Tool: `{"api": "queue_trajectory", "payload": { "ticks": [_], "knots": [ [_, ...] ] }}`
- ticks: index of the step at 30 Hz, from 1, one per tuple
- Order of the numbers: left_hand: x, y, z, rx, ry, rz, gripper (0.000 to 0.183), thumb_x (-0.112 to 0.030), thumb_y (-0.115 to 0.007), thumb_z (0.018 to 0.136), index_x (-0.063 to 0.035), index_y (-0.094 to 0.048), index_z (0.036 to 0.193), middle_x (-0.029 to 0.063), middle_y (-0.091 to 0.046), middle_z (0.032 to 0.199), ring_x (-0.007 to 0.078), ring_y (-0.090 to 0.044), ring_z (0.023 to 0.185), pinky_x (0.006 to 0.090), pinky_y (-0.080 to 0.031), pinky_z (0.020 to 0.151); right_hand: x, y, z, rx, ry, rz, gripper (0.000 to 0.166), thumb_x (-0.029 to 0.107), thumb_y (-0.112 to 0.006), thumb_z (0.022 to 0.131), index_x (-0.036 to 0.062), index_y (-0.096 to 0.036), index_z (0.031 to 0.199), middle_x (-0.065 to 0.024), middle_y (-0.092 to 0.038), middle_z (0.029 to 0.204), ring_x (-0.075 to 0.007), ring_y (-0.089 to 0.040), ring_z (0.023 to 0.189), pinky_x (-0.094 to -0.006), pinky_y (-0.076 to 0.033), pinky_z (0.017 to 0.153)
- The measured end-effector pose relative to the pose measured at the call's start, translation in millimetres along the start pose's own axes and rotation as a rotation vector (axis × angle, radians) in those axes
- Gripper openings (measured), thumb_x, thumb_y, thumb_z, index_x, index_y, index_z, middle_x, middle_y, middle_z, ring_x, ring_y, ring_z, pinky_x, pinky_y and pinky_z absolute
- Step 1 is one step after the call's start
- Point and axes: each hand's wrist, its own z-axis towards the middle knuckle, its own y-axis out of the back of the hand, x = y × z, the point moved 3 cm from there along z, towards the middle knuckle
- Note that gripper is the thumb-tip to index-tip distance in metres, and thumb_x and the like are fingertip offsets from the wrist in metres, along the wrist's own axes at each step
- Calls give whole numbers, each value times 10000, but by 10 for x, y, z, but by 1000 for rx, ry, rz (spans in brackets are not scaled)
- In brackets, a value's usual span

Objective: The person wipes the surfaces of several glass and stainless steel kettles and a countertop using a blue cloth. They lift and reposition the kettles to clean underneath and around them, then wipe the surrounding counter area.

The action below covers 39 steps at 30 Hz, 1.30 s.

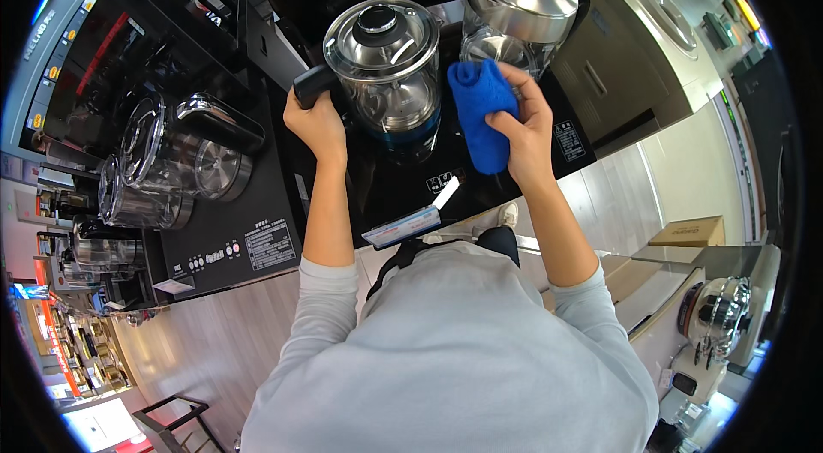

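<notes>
My left hand (319, 125) is wrapped around the black handle (313, 85) of a glass kettle (389, 93). That kettle stands upright on a glossy black surface, its clear lid topped by a black and chrome knob. In my right hand (530, 122) is a folded blue cloth (482, 115), held between thumb and fingers just right of the kettle and apart from it. Behind the cloth stands a second glass kettle (521, 3) with a brushed steel lid; the cloth and hand cover part of its lower body.
A price-tag holder (402, 228) stands at the counter's front edge. To the left, glass kettles with black handles (193, 151) stand on a black cooktop panel (244, 241). A large box-shaped appliance (598, 67) borders the right side. Farther right, a cardboard box (688, 232) sits low.
</notes>
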Motion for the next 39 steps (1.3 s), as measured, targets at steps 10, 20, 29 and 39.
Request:
{"api": "queue_trajectory", "payload": {
  "ticks": [10,20,29,39],
  "knots": [
    [4,-14,-9,-2,-1,14,44,28,-620,807,33,-646,842,16,-594,662,70,-480,532,239,-360,495,-517,-17,14,124,364,-1240,472,-25,-617,693,4,-601,1164,-129,-621,1183,-320,-590,1069,-415,-460,948],
    [39,40,-13,69,147,-60,49,48,-643,812,37,-646,859,5,-612,717,57,-517,627,218,-405,584,-214,195,-401,831,313,-968,556,-70,-624,625,96,-671,1154,-54,-630,1270,-259,-582,1162,-387,-479,964],
    [-139,294,14,266,319,3,539,-17,-702,813,-23,-472,1301,102,-549,1228,188,-530,1125,303,-404,987,300,1092,-511,1038,-184,-796,483,-97,-647,620,85,-727,1060,-72,-695,1141,-268,-632,1069,-372,-527,888],
    [-1930,164,-679,80,-211,225,622,-286,-692,887,29,-425,1352,191,-482,1367,284,-471,1290,411,-381,1086,635,1554,281,262,-159,232,630,22,-668,611,-46,-563,1228,-225,-560,1328,-305,-573,1198,-417,-432,1051]
  ]
}}
